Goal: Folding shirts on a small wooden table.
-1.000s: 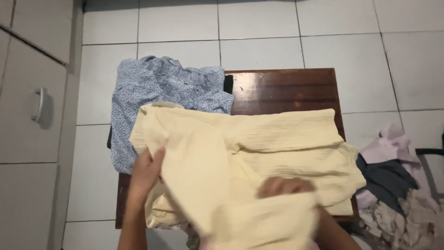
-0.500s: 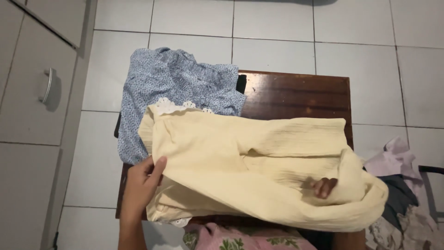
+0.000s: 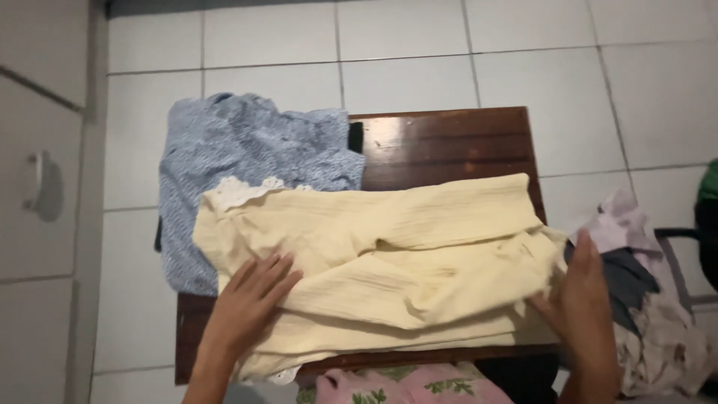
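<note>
Starting at the far left of the frame, a pale cabinet (image 3: 41, 187) with a blurred metal handle is seen beside the white tiled floor (image 3: 404, 45). To its right, in the upper left of the dark wooden table (image 3: 456, 142), a blue patterned shirt (image 3: 247, 161) is spread, with part of it hanging over the table's left edge. Across the middle of the table a pale yellow garment (image 3: 396, 262) is laid, folded over itself, with a strip of white lace trim (image 3: 243, 191) shown at its upper left corner, overlapping the blue shirt. The left hand (image 3: 250, 307) is pressed flat on the lower left part of the yellow garment, fingers spread and nothing gripped. At the bottom centre, a pink floral cloth (image 3: 404, 385) is partly visible below the table's near edge. The right hand (image 3: 583, 299) is set at the garment's right edge, open with fingers extended; whether the fabric is pinched cannot be told. At the far right, a heap of mixed clothes (image 3: 643, 299) is piled just beside the table.
</note>
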